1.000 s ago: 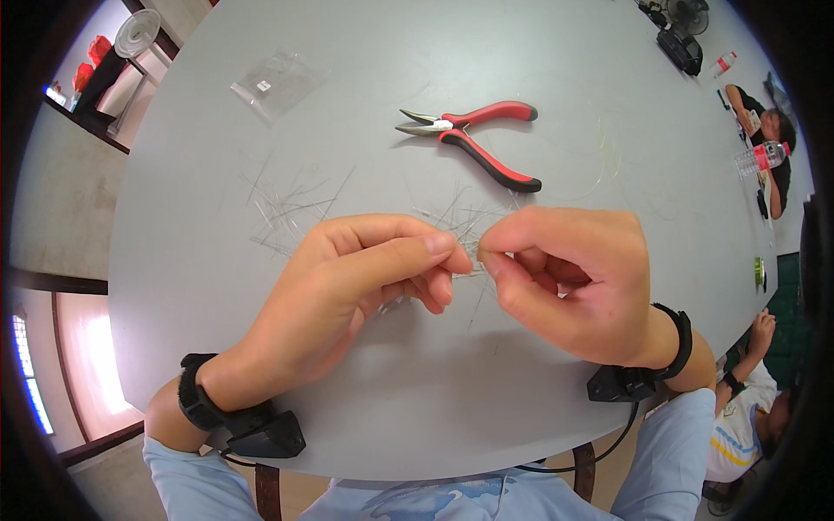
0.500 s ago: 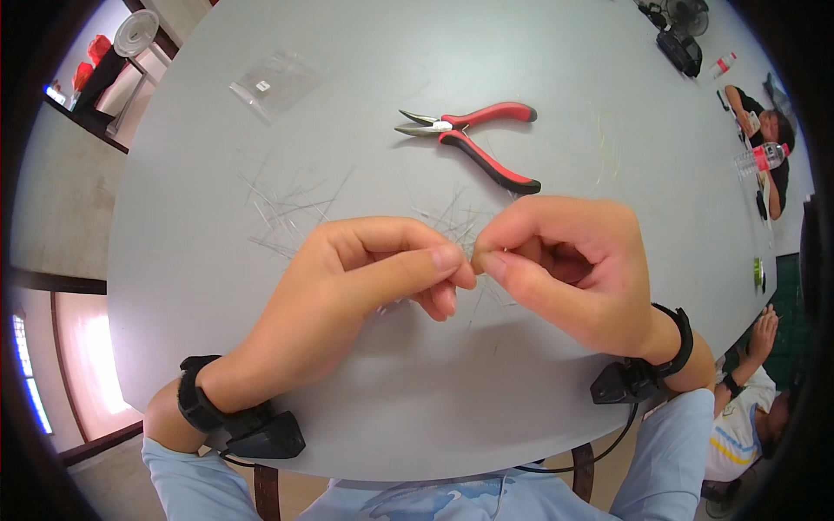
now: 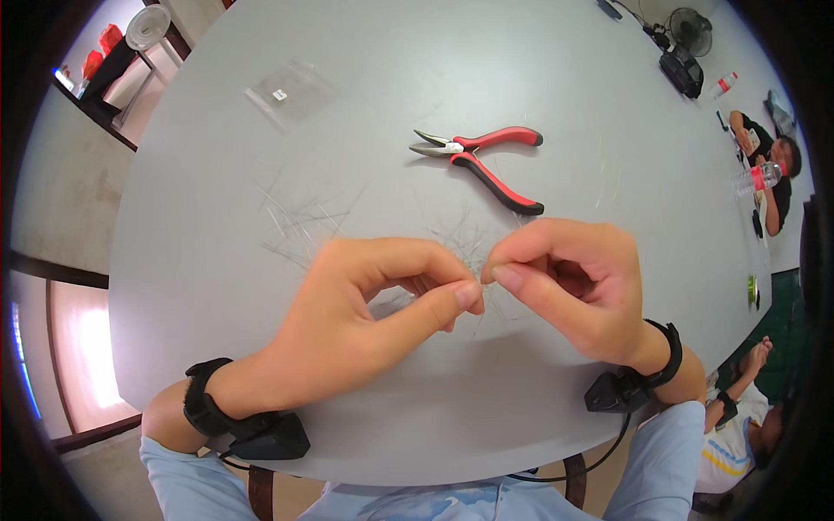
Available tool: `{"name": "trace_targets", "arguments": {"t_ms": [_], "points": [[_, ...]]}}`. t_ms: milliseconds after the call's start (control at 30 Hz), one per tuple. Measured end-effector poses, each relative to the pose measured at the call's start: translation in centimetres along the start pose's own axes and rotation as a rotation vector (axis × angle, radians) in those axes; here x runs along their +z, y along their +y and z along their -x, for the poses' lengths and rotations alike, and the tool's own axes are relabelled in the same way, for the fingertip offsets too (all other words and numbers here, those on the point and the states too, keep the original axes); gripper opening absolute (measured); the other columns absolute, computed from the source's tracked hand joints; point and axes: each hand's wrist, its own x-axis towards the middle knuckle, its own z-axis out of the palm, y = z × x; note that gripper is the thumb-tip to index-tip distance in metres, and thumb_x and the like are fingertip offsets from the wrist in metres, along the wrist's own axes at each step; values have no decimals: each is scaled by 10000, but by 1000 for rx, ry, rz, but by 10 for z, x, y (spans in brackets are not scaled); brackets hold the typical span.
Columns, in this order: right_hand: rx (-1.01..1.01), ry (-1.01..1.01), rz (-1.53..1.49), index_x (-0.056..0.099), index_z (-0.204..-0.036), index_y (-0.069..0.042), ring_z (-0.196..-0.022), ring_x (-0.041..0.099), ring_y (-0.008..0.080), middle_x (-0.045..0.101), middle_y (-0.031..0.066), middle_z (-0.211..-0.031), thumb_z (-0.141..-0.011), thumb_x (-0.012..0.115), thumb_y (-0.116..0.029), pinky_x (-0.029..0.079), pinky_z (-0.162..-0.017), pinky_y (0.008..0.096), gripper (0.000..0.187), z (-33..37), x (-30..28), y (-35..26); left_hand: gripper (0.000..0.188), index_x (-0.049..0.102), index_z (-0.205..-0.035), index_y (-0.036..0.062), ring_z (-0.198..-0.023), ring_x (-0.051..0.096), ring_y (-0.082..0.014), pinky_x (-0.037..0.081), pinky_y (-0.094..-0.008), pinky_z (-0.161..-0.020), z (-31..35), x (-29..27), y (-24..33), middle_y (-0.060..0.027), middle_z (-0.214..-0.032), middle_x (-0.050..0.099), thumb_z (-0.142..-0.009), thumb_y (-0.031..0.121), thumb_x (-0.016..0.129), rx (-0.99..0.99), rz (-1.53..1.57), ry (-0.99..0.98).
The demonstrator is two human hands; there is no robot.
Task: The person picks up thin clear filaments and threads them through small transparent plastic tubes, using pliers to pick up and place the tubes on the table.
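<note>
My left hand (image 3: 365, 300) is closed, thumb and index fingertips pinched together above the table. Its tips meet those of my right hand (image 3: 578, 286), which is closed in a pinch too. Whatever sits between the fingers is too small to make out. Beyond my right hand lie bent-nose pliers (image 3: 495, 181) with red and black handles, jaws apart and pointing left. Thin, silvery, needle-like pins (image 3: 300, 230) are scattered beyond my left hand. More thin pins (image 3: 459, 236) lie behind the fingertips, partly hidden by them.
A clear zip bag (image 3: 300, 94) with a small white label lies at the far left of the grey table (image 3: 200, 304). Fine yellowish threads (image 3: 618, 174) curve right of the pliers. At the right are a bottle (image 3: 763, 177), a small fan (image 3: 691, 32) and two other people.
The view has shifted, so the table things appear slightly lower and to the right. My left fingertips have moved a little right and pinch closer to my right fingertips.
</note>
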Motion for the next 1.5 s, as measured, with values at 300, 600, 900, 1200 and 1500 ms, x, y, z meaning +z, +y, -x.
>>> {"name": "trace_targets", "arguments": {"t_ms": [300, 600, 900, 1200, 1500], "points": [[-9, 8, -13, 595, -819, 17, -489, 355, -12, 496, -39, -610, -804, 539, 55, 238, -426, 172, 69, 2, -1, -3, 147, 615, -855, -31, -709, 542, -96, 439, -241, -666, 1, -1, 2, -62, -820, 619, -890, 83, 529, 14, 52, 36], [32, -16, -42, 590, -807, 21, -498, 381, -13, 503, -35, -607, -794, 536, 54, 274, -429, 164, 64, 4, 1, -9, 174, 608, -839, -26, -693, 529, -106, 449, -259, -661, -1, 2, 4, -60, -801, 604, -901, 98, 501, -80, 207, 48], [44, 8, -33, 582, -784, 15, -504, 398, -9, 489, -37, -577, -777, 548, 53, 287, -430, 161, 52, 4, 2, -11, 194, 607, -822, -18, -673, 519, -108, 443, -266, -645, -2, 3, 1, -58, -776, 596, -903, 127, 506, -105, 220, 44], [34, 51, 77, 566, -723, -10, -471, 389, 6, 471, -24, -542, -718, 560, 45, 281, -404, 172, 55, 3, 6, -12, 164, 610, -815, -19, -665, 522, -113, 449, -272, -642, -1, 2, 4, -65, -777, 607, -885, 105, 529, -133, 211, 51], [7, 64, 110, 557, -711, -15, -462, 393, 17, 471, -17, -537, -705, 566, 39, 291, -402, 178, 55, 3, 5, -9, 147, 611, -824, -21, -676, 526, -113, 451, -270, -646, -2, 3, 6, -77, -795, 617, -878, 94, 538, -134, 169, 63]]}}
